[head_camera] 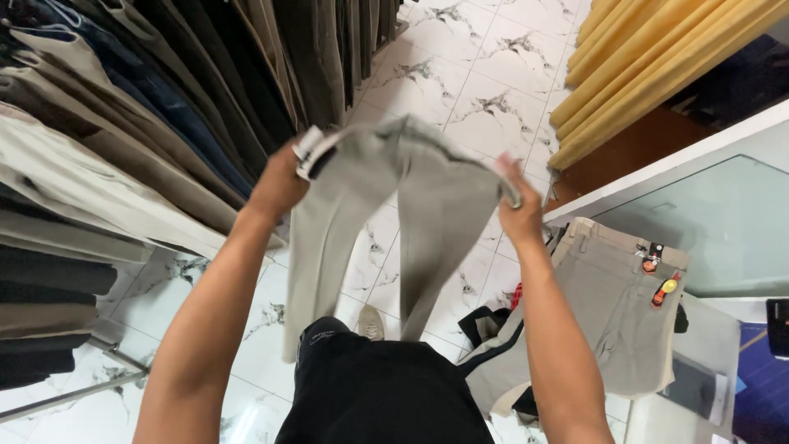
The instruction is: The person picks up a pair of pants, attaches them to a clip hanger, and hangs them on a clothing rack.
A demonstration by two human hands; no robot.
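Grey trousers (386,222) held up, left hand (279,185), right hand (518,210), fingers clamped on waistband

Your arms are both raised and stretched forward, bare to the elbows. Left hand (279,182) fisted tight, right hand (518,212) fisted too, held well apart.

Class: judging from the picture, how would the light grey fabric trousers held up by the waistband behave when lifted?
The light grey fabric trousers are probably floppy: the legs hang limp from the left hand and right hand. Likely light, since each hand's pinch grip holds them.
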